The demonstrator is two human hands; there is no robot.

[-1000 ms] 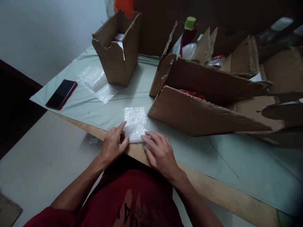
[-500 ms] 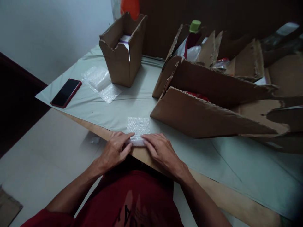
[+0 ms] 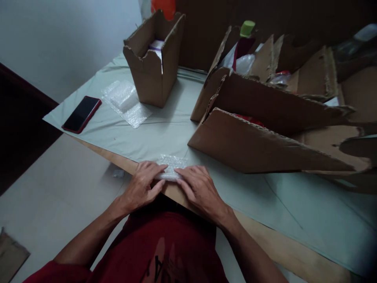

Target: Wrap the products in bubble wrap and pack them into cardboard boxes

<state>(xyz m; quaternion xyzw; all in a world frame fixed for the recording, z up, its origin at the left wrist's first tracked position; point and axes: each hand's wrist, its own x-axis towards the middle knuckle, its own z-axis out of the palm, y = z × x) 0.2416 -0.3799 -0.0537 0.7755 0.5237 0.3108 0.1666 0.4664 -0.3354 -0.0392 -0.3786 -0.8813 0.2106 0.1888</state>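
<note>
A small piece of bubble wrap (image 3: 173,162) lies at the table's near edge, its near side folded or rolled into a thicker band. My left hand (image 3: 147,180) grips the left end of that band, thumb below and fingers on top. At the right end my right hand (image 3: 196,182) holds it the same way, thumb tucked under the fingers. Whether anything sits inside the fold cannot be made out. More bubble wrap (image 3: 126,103) lies flat farther back, beside a tall cardboard box (image 3: 150,78).
A phone (image 3: 82,114) in a red case rests near the table's left corner. Large open cardboard holders (image 3: 265,145) stand on the right, with a green-capped item (image 3: 247,28) and plastic packets inside. The pale green cloth (image 3: 141,141) covers the table up to its wooden edge.
The flat part of the bubble wrap beyond my hands has become shorter, as its near side is folded over farther. Both hands stay nearly in place. The view has shifted slightly.
</note>
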